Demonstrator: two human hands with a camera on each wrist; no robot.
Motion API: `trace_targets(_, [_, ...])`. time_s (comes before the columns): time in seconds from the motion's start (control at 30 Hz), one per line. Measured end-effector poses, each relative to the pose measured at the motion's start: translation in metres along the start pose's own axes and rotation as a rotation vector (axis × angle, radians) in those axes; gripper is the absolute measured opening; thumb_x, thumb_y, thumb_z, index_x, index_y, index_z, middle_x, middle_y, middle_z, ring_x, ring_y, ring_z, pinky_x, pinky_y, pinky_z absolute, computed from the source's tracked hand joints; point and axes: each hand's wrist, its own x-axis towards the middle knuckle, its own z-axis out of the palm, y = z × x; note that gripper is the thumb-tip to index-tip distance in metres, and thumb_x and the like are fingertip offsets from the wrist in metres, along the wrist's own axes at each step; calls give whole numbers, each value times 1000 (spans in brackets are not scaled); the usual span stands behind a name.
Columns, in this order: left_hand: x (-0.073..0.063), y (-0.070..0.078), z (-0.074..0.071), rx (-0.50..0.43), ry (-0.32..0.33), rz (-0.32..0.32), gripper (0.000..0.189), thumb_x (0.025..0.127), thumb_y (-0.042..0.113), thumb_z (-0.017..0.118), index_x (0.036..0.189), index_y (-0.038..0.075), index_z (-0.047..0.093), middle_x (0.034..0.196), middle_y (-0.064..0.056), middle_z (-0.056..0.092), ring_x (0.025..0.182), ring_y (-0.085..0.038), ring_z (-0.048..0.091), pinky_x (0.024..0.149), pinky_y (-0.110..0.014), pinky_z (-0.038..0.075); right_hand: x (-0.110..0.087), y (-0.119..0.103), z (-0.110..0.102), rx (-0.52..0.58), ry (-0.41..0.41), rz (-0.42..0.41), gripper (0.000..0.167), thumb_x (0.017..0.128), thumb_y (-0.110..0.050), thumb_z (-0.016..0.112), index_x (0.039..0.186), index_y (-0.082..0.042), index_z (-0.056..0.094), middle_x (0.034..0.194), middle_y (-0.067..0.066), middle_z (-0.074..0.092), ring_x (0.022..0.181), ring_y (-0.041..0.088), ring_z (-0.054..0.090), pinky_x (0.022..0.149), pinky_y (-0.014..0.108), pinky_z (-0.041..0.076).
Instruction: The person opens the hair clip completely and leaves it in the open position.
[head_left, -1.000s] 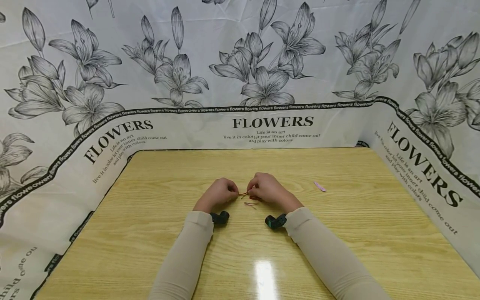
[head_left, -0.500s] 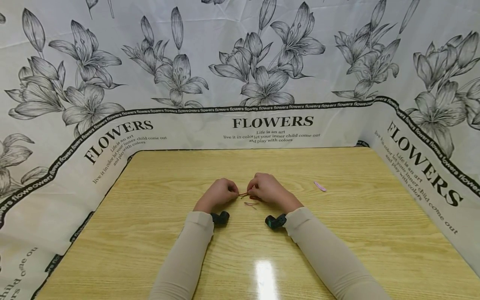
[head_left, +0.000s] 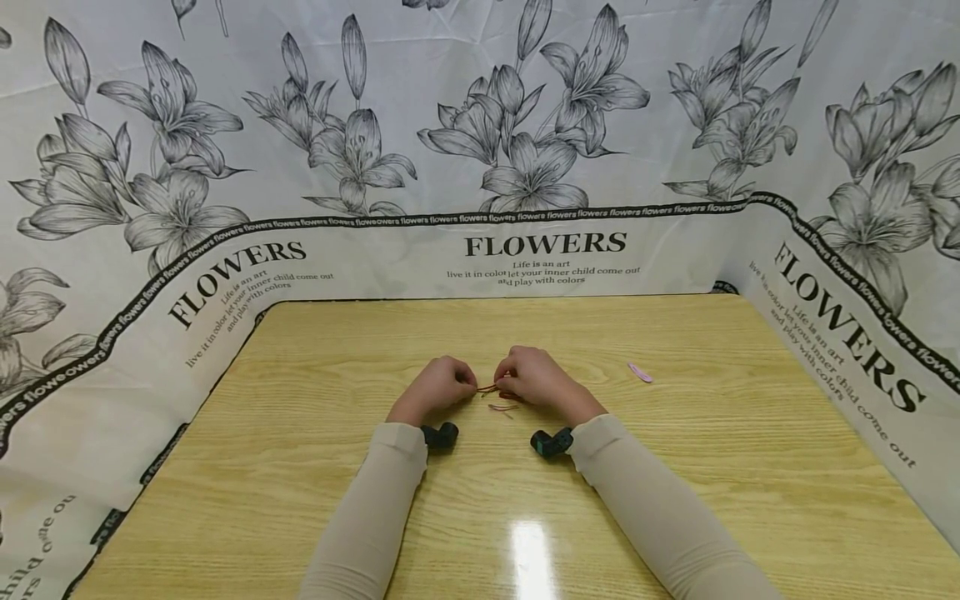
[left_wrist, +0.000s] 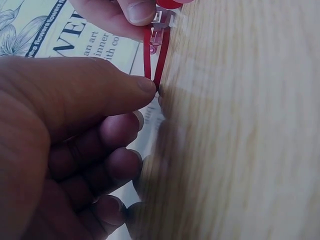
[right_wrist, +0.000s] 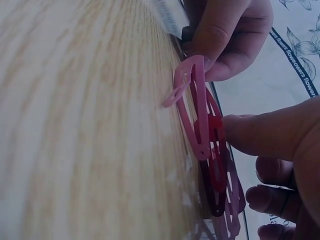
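Over the middle of the table both hands work at a red snap hair clip (left_wrist: pixel 147 55). My left hand (head_left: pixel 438 385) pinches one end of it between thumb and forefinger, the other fingers loosely bent. My right hand (head_left: pixel 538 382) pinches near the other end, where its fingers partly hide the clip. Just in front lies a pink snap hair clip (head_left: pixel 503 407) with its tongue sprung out. In the right wrist view, a red clip part (right_wrist: pixel 216 150), a dark red one and a mauve clip (right_wrist: pixel 233 200) overlap by the right thumb; which are held I cannot tell.
Another pink hair clip (head_left: pixel 640 372) lies on the wooden table (head_left: pixel 465 517) to the right of the right hand. White cloth (head_left: pixel 390 267) printed with flowers and lettering encloses the back and sides. Each wrist wears a small black camera (head_left: pixel 551 443).
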Motion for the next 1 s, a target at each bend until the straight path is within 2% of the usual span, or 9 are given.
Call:
trace_targets(0.37, [0, 0, 2, -30, 5, -8, 9, 89, 19, 65, 84, 18, 73, 84, 3, 68, 73, -14, 57, 72, -29, 48, -4, 1, -2, 49, 8, 29, 14, 94, -23, 63, 98, -17, 75, 89, -2, 60, 78, 14, 55, 78, 35, 48])
trace_targets(0.63, [-1, 3, 1, -42, 6, -11, 10, 91, 22, 64, 87, 18, 73, 87, 3, 68, 76, -13, 59, 73, -31, 49, -7, 4, -5, 65, 27, 12, 15, 94, -23, 63, 99, -16, 75, 90, -1, 62, 78, 13, 55, 76, 35, 49])
trace_targets(0.83, [-1, 10, 2, -84, -8, -17, 13, 94, 25, 63, 92, 16, 72, 89, 3, 68, 78, -14, 59, 74, -32, 49, -11, 5, -8, 98, 17, 36, 17, 95, -26, 62, 102, -16, 74, 88, -2, 61, 75, 13, 54, 69, 31, 47])
trace_targets(1.0, [1, 18, 3, -99, -11, -7, 14, 95, 26, 62, 94, 15, 72, 88, 2, 67, 77, -16, 59, 72, -33, 49, -14, 9, -11, 107, 14, 57, 17, 95, -28, 62, 100, -18, 75, 90, -2, 63, 77, 13, 55, 70, 31, 47])
